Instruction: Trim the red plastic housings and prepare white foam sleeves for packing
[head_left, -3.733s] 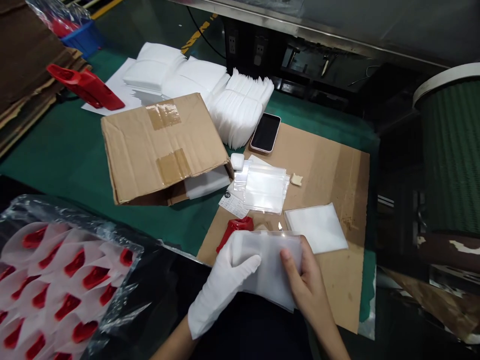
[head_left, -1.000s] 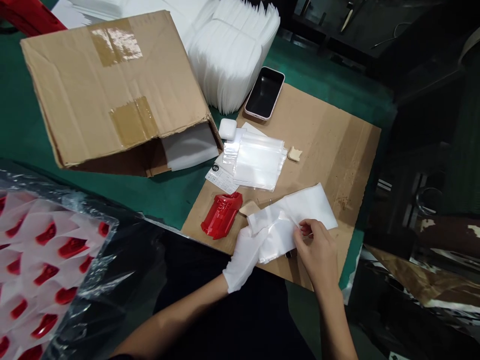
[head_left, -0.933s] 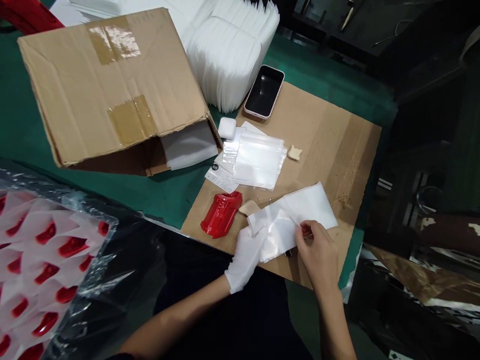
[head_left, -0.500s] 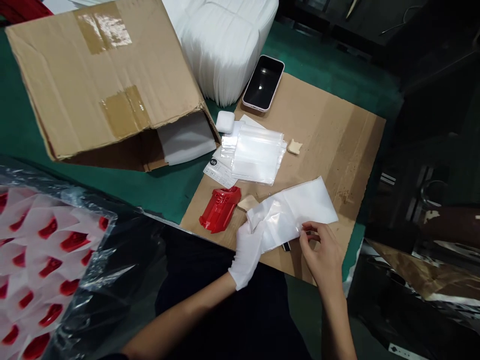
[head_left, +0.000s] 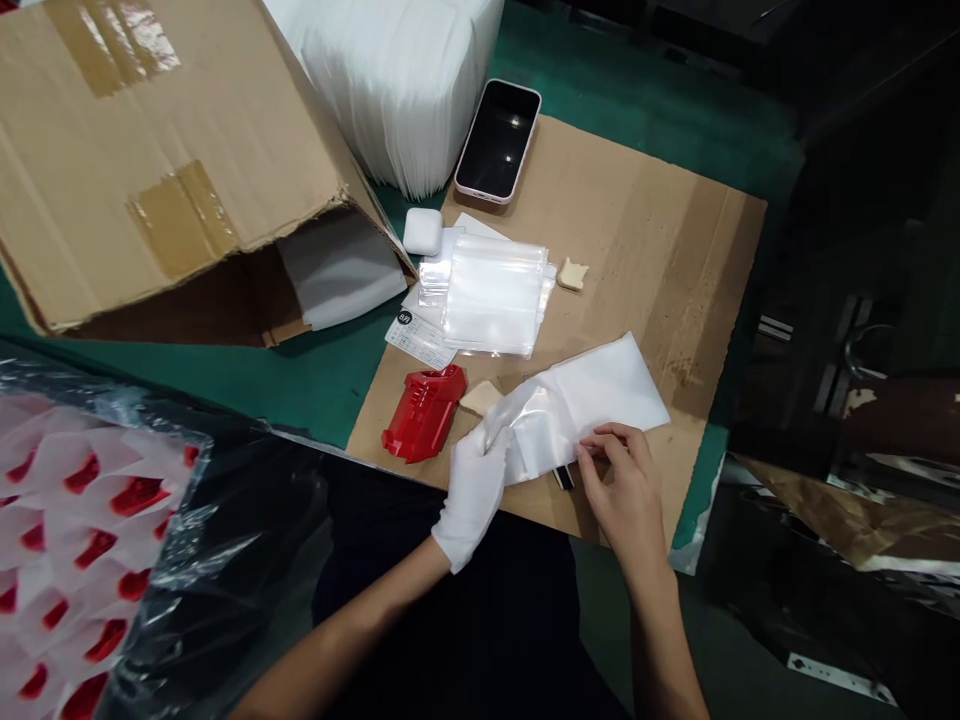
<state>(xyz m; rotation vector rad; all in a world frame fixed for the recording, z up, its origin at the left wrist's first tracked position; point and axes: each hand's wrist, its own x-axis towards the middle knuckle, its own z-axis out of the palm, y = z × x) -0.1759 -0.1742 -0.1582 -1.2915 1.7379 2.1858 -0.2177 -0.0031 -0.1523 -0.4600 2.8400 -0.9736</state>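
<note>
My left hand, in a white glove, grips the left end of a translucent white foam bag. With bare thumb and fingers, my right hand pinches the bag's near edge, right of its middle. The bag lies slanted over a cardboard sheet and looks flat. Left of the gloved hand rests a glossy red plastic part. A small beige piece lies between that part and the bag, and a dark strip peeks out under the bag's near edge.
Beyond the bag are clear plastic bags, a printed card, a white case, a phone and another beige piece. A cardboard box and stacked white bags stand behind. Wrapped red parts fill a lined container at left.
The view has shifted slightly, so most things sit further left. The bag's left end is now more bunched and rounded near my gloved hand. Both hands keep their hold.
</note>
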